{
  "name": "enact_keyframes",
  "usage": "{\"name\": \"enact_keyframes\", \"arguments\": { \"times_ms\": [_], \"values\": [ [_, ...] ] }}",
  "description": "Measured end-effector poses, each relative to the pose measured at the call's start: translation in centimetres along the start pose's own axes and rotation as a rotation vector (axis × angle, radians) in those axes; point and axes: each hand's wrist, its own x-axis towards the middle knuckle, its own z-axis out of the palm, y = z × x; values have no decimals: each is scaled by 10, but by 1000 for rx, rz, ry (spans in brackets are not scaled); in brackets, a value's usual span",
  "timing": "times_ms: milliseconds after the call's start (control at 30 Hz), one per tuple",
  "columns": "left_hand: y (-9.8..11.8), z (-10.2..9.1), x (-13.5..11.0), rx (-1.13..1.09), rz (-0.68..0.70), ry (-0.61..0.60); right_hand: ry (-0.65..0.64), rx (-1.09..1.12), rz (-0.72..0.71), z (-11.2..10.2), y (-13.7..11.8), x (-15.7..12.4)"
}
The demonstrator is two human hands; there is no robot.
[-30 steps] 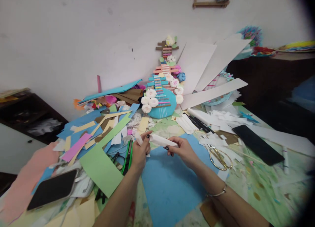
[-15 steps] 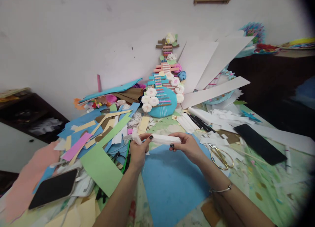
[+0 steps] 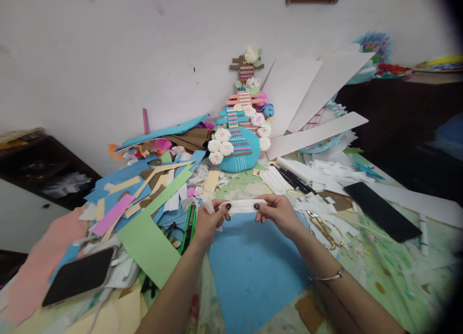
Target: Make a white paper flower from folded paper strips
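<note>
A folded white paper strip is stretched level between my two hands, above the far edge of a blue paper sheet. My left hand pinches its left end, and a loose white tail stands up behind those fingers. At the other end, my right hand pinches the strip between thumb and fingers. A green cutter lies just left of my left hand. Gold-handled scissors rest on white scraps to the right of my right hand.
Behind stands a blue paper lute with white paper flowers. Left are green paper, coloured strips and a phone. On the right lie black pens, white scraps and a dark flat slab.
My left hand has shifted slightly right along the strip, and its thumb now sits nearer my right thumb. More of the green cutter shows.
</note>
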Motion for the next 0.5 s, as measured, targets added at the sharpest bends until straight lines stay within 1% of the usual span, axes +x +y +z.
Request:
{"name": "enact_keyframes", "arguments": {
  "times_ms": [233, 367, 500],
  "values": [
    [2, 1, -1, 43, 10, 32, -2, -48, 28, -3, -3, -2],
    [5, 2, -2, 82, 18, 10, -32, -99, 3, -4, -3, -3],
    [8, 5, -3, 124, 0, -11, -14, -113, 9, -3, -5, -4]
  ]
}}
